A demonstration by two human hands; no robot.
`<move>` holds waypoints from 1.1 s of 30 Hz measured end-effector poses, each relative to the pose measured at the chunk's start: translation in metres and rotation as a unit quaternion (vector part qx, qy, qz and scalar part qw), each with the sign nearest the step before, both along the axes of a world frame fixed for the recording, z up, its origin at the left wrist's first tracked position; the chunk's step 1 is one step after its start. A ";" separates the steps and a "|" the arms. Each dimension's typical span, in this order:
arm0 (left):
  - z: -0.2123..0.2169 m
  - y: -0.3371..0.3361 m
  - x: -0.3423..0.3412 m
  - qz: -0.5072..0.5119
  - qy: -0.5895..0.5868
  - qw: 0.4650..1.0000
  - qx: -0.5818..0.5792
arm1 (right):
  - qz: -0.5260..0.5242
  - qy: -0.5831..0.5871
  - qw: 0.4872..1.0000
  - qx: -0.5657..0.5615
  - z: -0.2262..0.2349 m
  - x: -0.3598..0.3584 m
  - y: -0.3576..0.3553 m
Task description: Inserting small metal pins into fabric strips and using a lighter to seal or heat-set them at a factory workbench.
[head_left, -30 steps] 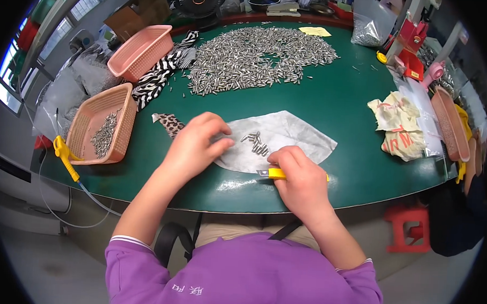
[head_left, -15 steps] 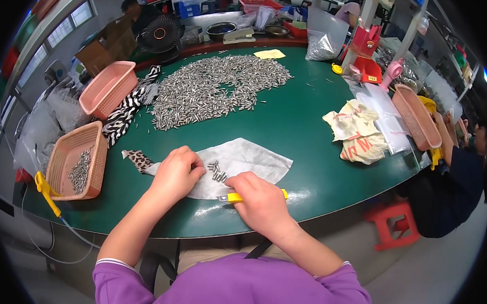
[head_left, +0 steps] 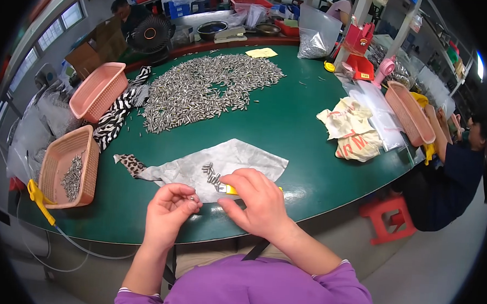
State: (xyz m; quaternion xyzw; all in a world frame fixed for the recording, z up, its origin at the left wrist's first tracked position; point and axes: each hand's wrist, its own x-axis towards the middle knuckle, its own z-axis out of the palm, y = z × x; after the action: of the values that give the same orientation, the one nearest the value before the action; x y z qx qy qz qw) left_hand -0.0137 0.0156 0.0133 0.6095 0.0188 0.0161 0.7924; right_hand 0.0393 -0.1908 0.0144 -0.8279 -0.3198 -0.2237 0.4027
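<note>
Fingertips of the left hand (head_left: 166,211) are drawn together, seemingly pinching a tiny silvery piece (head_left: 192,198), mostly hidden. On the right hand (head_left: 258,205), thumb and forefinger stand apart; a yellow-bodied utility knife (head_left: 231,190) with a metal blade runs beneath that hand, and whether the remaining fingers are clamped on it I cannot tell. Just beyond the blade, short shiny metal cylinders (head_left: 213,175) lie clustered on a grey-white sheet of thin cloth (head_left: 254,153). The step in hand appears to be handling one small piece singly; the next move probably calls for a delicate pinch, with the blade kept clear of the left fingertips.

Counting outward: two hands, one knife, one sheet, roughly a dozen clustered cylinders, overlapping too much for an exact figure. One leopard-spotted cloth scrap (head_left: 130,164) lies at the sheet's left end. Across the glossy green tabletop (head_left: 293,127) spreads one broad heap of silvery metal pieces (head_left: 181,95), far too many to count. Pink perforated plastic baskets (head_left: 90,170) number three: two at left, the nearer holding more metal pieces, and one at right.
</note>
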 end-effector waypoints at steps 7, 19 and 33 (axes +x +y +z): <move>-0.014 -0.010 0.000 0.012 -0.014 0.999 -0.026 | 0.035 -0.032 0.999 0.006 0.001 0.004 -0.001; -0.025 -0.013 -0.004 0.019 -0.093 0.995 -0.018 | 0.114 -0.078 0.990 0.007 -0.006 0.006 0.000; -0.024 -0.014 -0.004 0.015 -0.102 0.995 -0.007 | 0.146 -0.096 0.985 -0.003 -0.006 0.009 0.001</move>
State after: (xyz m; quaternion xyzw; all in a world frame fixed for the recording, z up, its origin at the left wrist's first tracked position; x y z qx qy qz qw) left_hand -0.0182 0.0016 -0.0109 0.5986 -0.0529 0.0905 0.7941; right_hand 0.0479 -0.1898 0.0085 -0.7484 -0.4751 -0.2398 0.3958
